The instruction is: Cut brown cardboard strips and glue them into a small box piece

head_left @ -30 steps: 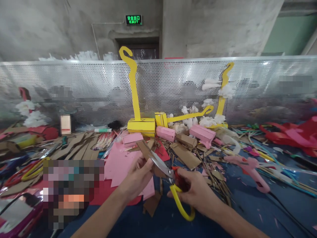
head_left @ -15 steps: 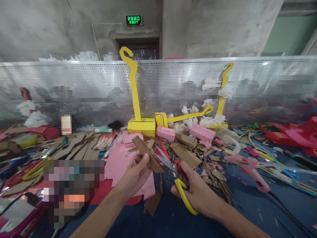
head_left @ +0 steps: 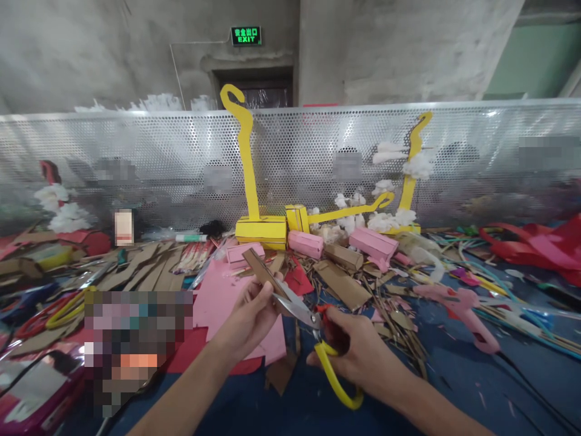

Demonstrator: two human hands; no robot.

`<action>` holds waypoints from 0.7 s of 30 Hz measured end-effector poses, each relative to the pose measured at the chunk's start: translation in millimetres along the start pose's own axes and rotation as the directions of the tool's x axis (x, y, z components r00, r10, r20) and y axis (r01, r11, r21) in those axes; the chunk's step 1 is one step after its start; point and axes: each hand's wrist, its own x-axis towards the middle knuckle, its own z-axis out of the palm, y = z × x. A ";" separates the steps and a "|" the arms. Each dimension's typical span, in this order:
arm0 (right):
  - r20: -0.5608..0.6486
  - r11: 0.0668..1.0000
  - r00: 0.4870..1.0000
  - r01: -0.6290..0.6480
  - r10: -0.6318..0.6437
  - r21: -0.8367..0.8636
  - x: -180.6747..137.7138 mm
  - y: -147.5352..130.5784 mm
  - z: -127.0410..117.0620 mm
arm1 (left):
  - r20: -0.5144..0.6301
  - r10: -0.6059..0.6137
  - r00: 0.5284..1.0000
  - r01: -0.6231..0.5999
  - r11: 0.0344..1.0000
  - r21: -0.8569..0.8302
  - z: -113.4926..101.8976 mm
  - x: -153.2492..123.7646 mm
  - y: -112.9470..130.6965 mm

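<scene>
My left hand pinches a narrow strip of brown cardboard between thumb and fingers, tilted with its upper end to the left. A pair of scissors with one red and one yellow handle is in my right hand, its fingers wrapped round the red loop and the thumb side by the yellow one. The steel blades lie across the lower part of the strip, close to my left fingertips, and hide some of it. Under my left hand lies a pink sheet.
A pink glue gun with a black cord lies at right. Cardboard scraps and trimmings litter the middle. Yellow hooked stands and pink blocks line the back, before a perforated metal screen. Red felt-like strips are heaped far right.
The scissor blades have moved left across the cardboard strip, nearer my left fingers, and appear closer together. My left hand keeps its grip on the strip.
</scene>
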 end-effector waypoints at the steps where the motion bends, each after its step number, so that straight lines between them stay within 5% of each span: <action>1: 0.003 1.000 1.000 0.005 -0.005 0.016 0.2 1.6 0.5 | -0.004 0.005 1.000 -0.005 1.000 0.005 -0.3 0.0 -0.3; 13: -0.109 0.997 0.994 0.010 -0.001 0.074 3.5 4.5 0.4 | 0.005 0.047 0.999 -0.047 0.998 0.030 3.0 -0.1 3.2; 21: -0.104 0.983 0.984 0.134 -0.147 -0.122 -1.8 -4.4 -7.6 | -0.035 0.060 0.998 -0.061 0.997 -0.041 0.0 2.4 10.1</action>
